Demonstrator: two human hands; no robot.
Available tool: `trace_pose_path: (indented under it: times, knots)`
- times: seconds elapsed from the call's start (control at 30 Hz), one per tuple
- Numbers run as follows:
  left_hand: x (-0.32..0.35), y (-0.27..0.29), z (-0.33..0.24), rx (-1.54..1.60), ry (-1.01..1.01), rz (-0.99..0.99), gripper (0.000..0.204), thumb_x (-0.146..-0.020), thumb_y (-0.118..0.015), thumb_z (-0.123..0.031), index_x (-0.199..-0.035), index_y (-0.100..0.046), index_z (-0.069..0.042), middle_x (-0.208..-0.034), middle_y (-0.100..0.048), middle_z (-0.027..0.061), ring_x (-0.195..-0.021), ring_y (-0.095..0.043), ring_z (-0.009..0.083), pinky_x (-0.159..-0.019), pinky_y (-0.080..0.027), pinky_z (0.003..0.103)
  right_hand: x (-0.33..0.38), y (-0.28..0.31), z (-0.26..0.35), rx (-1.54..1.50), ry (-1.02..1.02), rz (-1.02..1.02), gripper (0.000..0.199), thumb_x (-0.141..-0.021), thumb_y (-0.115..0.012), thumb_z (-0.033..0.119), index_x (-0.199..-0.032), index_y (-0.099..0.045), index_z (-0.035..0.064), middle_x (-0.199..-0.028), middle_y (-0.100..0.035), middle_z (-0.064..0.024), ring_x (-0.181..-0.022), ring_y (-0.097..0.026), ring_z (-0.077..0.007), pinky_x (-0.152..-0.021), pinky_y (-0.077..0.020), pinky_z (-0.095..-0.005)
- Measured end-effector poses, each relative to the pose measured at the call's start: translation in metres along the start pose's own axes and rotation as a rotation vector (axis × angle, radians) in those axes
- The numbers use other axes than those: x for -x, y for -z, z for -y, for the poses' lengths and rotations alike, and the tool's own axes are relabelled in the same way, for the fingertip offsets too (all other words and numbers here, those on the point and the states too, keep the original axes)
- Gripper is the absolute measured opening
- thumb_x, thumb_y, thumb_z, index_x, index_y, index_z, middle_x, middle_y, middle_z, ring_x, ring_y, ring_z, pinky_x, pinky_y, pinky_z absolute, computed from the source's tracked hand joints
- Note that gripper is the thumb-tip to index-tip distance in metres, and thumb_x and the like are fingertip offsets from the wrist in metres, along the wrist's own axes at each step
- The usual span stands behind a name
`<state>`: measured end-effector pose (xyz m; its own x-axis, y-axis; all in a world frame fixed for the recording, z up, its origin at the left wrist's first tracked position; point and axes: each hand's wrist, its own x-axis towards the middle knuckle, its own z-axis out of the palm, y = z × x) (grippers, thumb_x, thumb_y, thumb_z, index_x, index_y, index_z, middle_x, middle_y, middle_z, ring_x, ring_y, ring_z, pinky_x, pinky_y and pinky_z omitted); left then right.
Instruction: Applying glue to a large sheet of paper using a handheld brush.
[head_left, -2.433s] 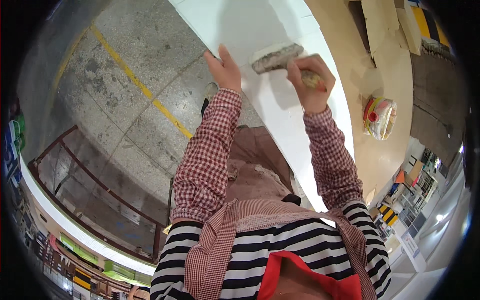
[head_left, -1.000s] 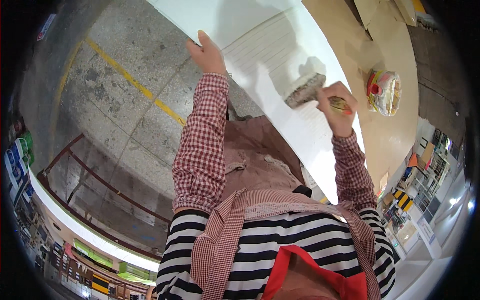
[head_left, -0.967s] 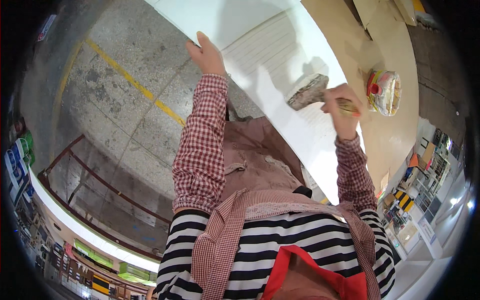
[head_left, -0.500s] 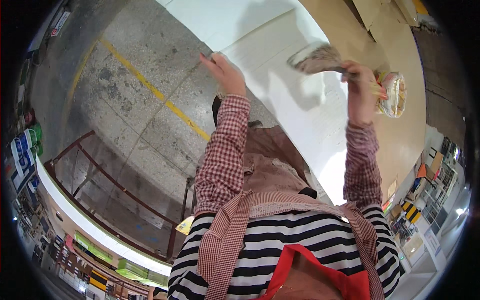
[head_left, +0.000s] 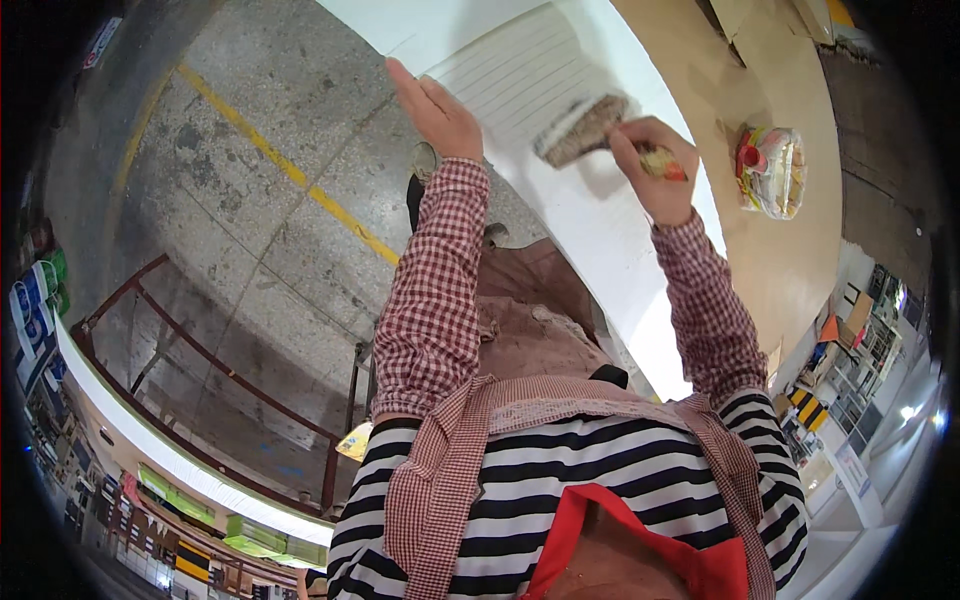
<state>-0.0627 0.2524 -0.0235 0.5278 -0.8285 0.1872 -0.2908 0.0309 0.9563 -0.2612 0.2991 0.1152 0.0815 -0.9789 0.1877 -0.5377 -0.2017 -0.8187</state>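
Person is standing at a tall white panel [head_left: 610, 215], both arms raised in red-checked sleeves.

Left hand [head_left: 437, 113]: lying flat, fingers together and stretched out, palm pressing on the panel's left edge where the white face is meeting the grey concrete floor [head_left: 250, 230]. It is not gripping anything.

Right hand [head_left: 655, 170]: curled tight around the handle of a wide brush [head_left: 580, 130]. The handle is showing yellow and red past the fist. The brush head is sticking out to the left of the hand, bristles dark and grey-brown, lying against the panel just below a patch of fine horizontal lines [head_left: 520, 75]. Brush and left hand are near each other, not touching.

Surroundings:
- A tan board [head_left: 790, 250] is running along the right side of the panel.
- A clear bag [head_left: 770, 170] with red and yellow contents is sitting on that board, to the right of the right hand, apart from it.
- A yellow line [head_left: 290, 175] is crossing the floor diagonally on the left.
- A dark red metal rail [head_left: 200, 350] is showing lower left.
- A striped shirt and a red apron are filling the lower edge of the view.
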Motion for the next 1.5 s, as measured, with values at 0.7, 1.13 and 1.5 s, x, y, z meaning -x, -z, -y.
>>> trace_pose_path:
  times: [0.7,1.13,1.5]
  knots:
    - [0.002,-0.004,-0.001,-0.131,-0.049,0.009,0.053,-0.102,-0.029,-0.020,-0.146,-0.017,0.007,-0.141,-0.033,0.0332,-0.127,-0.038,0.0451,-0.105,-0.032,0.045,-0.024,-0.010,0.008,-0.107,0.112,0.015,0.007,-0.077,-0.070,-0.001,-0.078,-0.064,-0.0028,-0.079,-0.066,-0.0097,-0.069,-0.062,-0.0134,-0.063,-0.0487,-0.0240]
    - [0.001,0.000,0.002,0.085,0.076,0.002,0.053,-0.101,-0.032,-0.016,-0.147,-0.017,0.006,-0.142,-0.036,0.0260,-0.131,-0.037,0.0345,-0.111,-0.024,0.038,-0.022,-0.002,0.024,-0.093,0.133,0.057,0.005,-0.078,-0.069,-0.002,-0.079,-0.064,-0.0023,-0.082,-0.068,-0.0107,-0.070,-0.063,-0.0118,-0.064,-0.0500,-0.0228]
    - [0.001,0.001,0.009,0.023,-0.060,-0.048,0.052,-0.102,-0.031,-0.016,-0.147,-0.018,0.005,-0.132,-0.044,0.0261,-0.117,-0.044,0.0376,-0.102,-0.032,0.040,-0.032,-0.008,0.019,0.011,0.092,0.181,0.006,-0.082,-0.066,-0.003,-0.077,-0.063,-0.0051,-0.085,-0.068,-0.0110,-0.074,-0.062,-0.0117,-0.066,-0.0496,-0.0236]
